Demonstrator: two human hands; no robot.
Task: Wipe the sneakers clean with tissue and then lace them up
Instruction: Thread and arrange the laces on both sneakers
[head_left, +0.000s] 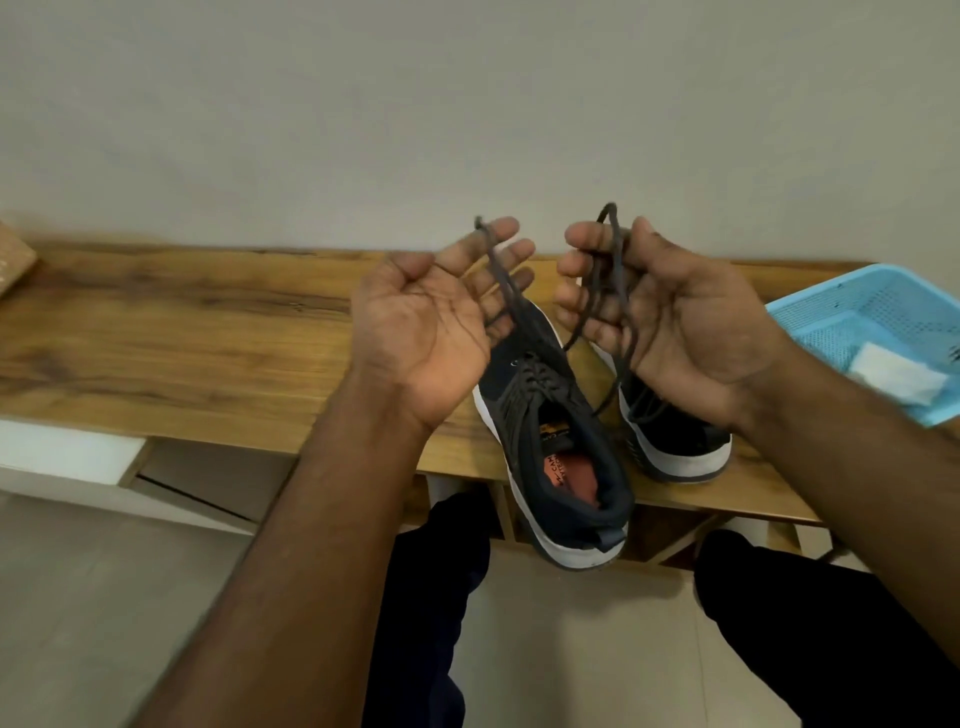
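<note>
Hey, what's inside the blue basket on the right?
In the blue basket, a folded white tissue lies on the mesh floor. The right forearm covers its near corner, and its right side runs out of frame.

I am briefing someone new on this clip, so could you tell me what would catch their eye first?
First, the two raised hands at centre: the left hand has a dark lace draped over its fingers, and the right hand grips the lace's other end. Below them, two dark sneakers with white soles sit on the wooden table, the nearer heel overhanging its edge. At right, a blue basket holds a white tissue.
</note>
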